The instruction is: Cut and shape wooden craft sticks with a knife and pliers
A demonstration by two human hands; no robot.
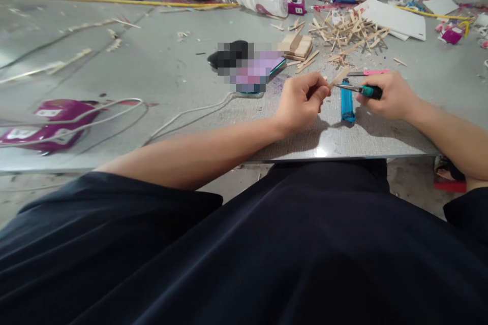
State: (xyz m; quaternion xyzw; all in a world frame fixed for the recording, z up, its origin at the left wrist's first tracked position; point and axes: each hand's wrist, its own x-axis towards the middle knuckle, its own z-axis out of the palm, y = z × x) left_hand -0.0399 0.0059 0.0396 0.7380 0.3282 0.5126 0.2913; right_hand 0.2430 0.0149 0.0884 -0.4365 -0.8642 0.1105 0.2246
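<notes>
Stick (340, 75), pinched in left hand (303, 101); tool (366, 92), gripped in right hand (389, 95); blue bar (346, 104), lying between hands on table (293, 144).

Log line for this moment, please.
left hand: holds wooden stick | right hand: holds teal-black tool | between hands: blue object | beyond: stick pile

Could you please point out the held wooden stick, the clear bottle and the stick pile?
Wooden stick (339, 76): head view, exposed middle.
Clear bottle (263, 2): head view, body.
Stick pile (351, 31): head view, centre.
</notes>
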